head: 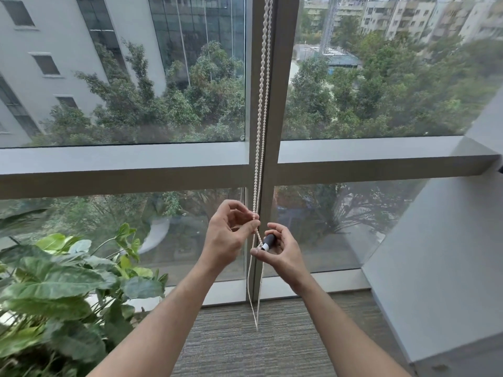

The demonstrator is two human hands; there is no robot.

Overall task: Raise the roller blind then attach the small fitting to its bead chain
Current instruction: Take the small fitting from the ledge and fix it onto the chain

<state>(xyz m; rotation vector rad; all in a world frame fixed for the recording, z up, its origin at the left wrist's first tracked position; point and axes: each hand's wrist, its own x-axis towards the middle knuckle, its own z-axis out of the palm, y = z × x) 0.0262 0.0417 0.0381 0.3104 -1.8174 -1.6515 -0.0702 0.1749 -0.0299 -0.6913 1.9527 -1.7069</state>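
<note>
— Head view: any writing to read?
— None legible. The fitting (268, 242) is a small dark cylinder with a white end; no label shows.
— Which way does it lie?
— Its long axis tilts, white end down-left toward the chain (261, 104), dark end up-right.
— And the chain?
— It hangs nearly upright in two strands along the mullion (283, 77), its loop ending low over the carpet (245, 349).
— Hands?
— Both forearms reach up and forward. The left hand (230, 235) pinches the chain between thumb and forefinger. The right hand (280, 248), just beside and lower, grips the fitting with curled fingers, its white end touching the chain. A plant (68, 281) stands at left.
</note>
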